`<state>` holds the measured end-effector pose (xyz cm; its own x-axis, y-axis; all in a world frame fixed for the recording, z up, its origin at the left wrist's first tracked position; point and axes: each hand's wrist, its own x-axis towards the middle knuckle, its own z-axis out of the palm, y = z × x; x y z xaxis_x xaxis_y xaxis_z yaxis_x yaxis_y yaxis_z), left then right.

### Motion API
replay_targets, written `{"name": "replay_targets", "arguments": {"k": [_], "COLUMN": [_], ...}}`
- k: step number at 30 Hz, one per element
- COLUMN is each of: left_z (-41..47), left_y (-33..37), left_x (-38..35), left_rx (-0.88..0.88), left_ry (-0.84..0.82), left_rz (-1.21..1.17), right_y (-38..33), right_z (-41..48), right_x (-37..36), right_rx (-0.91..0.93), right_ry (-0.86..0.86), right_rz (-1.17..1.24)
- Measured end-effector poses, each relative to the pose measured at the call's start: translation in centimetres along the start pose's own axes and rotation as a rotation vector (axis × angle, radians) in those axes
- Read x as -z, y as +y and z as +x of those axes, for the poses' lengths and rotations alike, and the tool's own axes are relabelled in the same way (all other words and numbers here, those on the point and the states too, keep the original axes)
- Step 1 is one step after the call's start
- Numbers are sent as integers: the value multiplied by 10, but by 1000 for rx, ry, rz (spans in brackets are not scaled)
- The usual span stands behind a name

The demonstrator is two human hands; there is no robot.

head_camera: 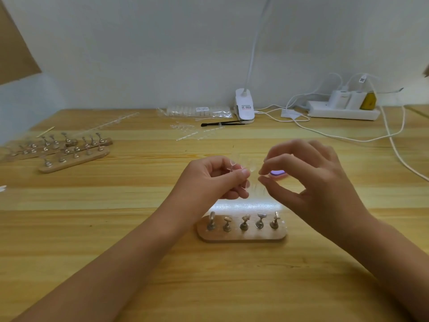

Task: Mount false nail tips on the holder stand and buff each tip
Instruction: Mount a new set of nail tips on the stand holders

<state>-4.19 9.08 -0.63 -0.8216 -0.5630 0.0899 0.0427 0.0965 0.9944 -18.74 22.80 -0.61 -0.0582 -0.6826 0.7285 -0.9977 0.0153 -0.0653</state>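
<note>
Head view, left to right. Far left on the table (116, 263): spare holder stands (74, 151), several wooden bases with metal pegs, well apart from the work. Back centre: bag of tips (199, 111), a black brush (222, 123) in front of it, clip lamp (244, 105) just to the right.

Left hand (216, 177) is raised above the table, fingers curled, thumb and forefinger pinching clear nail tips (241, 169). The plastic is see-through and blurred, so I can't count them or say whether they are still joined on a strip.

Right hand (308, 180) faces it. Its forefinger and thumb are curled toward each other, nearly meeting just right of the clear plastic. Can't tell if they hold a tip or only reach for one. A pink-purple object (277, 174) on the table is mostly hidden behind this hand, kind unclear.

Key relation: holder stand (241, 232) lies on the table on the person's side of both hands, below the gap between them. Its long axis runs left-right across the view. Five metal pegs stand in a row, all look bare. Right wrist hangs over its right end, so the right hand seems nearer for the placing. Judgement: mounting not yet begun, next move is down and toward the body onto a peg.

Far right: power strip (343, 111) with cables.
</note>
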Motion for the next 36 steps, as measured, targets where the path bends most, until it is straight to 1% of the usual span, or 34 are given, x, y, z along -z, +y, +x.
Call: {"name": "replay_targets", "arguments": {"k": [2, 3, 5, 7, 9, 10, 11, 12, 14, 15, 17, 20, 24, 30, 36], "left_z": [0, 0, -1, -2, -2, -2, -2, -2, -2, -1, 1, 2, 4, 3, 3], "left_y": [0, 0, 0, -1, -1, 0, 2, 4, 9, 10, 9, 10, 10, 13, 11], "left_x": [1, 1, 1, 0, -2, -1, 1, 3, 8, 10, 12, 11, 13, 13, 13], "left_rx": [-25, -53, -137, -228, -288, -291, -262, -191, 4, 71, 127, 141, 148, 151, 153], "left_ry": [1, -3, -17, -17, -14, -36, -81, -145, -268, -299, -337, -345, -325, -319, -314], "left_rz": [10, 32, 88, 115, 128, 100, 24, -102, -348, -414, -476, -511, -523, -531, -520], "right_y": [-3, -5, -6, -3, 2, 4, 5, 5, 2, 1, 0, 0, -3, -2, -4], "right_z": [0, 1, 5, 9, 10, 10, 9, 9, 9, 9, 7, 5, 4, 5, 5], "right_x": [1, 1, 4, 8, 11, 12, 12, 11, 9, 8, 8, 8, 5, 5, 2], "right_rx": [-64, -136, -343, -548, -681, -718, -728, -715, -647, -604, -535, -486, -490, -482, -397], "right_ry": [-16, -19, -24, -69, -153, -169, -149, -100, 15, 50, 68, 44, 31, 34, 62], "right_rz": [90, 190, 487, 814, 1034, 1089, 1109, 1098, 1035, 1011, 977, 912, 831, 801, 720]}}
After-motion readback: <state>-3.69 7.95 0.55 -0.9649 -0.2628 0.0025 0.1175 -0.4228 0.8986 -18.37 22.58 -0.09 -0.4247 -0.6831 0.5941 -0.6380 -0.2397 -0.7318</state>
